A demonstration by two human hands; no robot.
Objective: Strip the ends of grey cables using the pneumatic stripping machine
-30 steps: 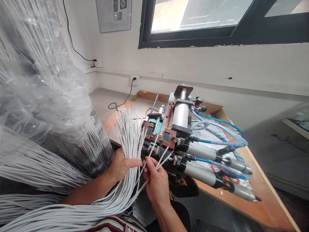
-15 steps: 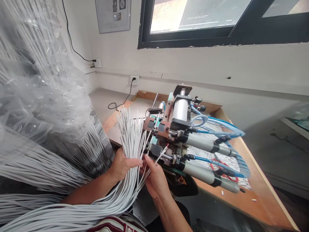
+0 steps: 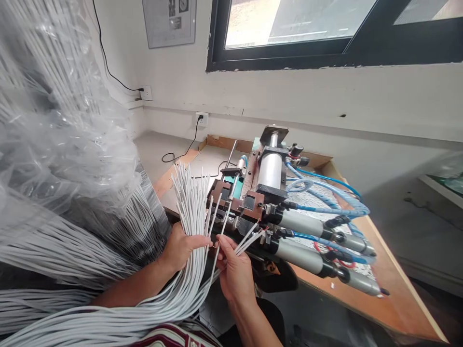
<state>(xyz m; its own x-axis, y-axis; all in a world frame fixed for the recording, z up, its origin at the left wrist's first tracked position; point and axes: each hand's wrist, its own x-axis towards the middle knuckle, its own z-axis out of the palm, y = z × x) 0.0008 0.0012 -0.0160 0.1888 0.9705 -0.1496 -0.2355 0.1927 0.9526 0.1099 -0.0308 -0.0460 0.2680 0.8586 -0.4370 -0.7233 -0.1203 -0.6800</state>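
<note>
A thick bundle of light grey cables (image 3: pixel 193 212) stands up through my left hand (image 3: pixel 186 248), whose fingers wrap around it with the thumb across the front. Just to the right, my right hand (image 3: pixel 231 260) pinches a single cable between thumb and fingertips. Several more cables (image 3: pixel 251 237) stick out past that hand to the right, and red shows at their stripped ends. Close in front of both hands is a pneumatic machine (image 3: pixel 237 200) with brown clamp blocks and silver cylinders. Below my arms the cables curve away to the left.
More cables (image 3: pixel 65 250) fill the left side, partly under clear plastic sheeting (image 3: pixel 68 159). Blue air hoses (image 3: pixel 333 193) loop off the machine. The wooden-edged bench (image 3: pixel 390 308) holds white and red scraps. Behind are a wall socket (image 3: pixel 201 119) with a plugged-in cord and a window (image 3: pixel 289 24).
The machine's clamp blocks and cylinders have shifted. More cables now stick out to the right of my right hand, and a single one stands apart from the bundle at its fingertips.
</note>
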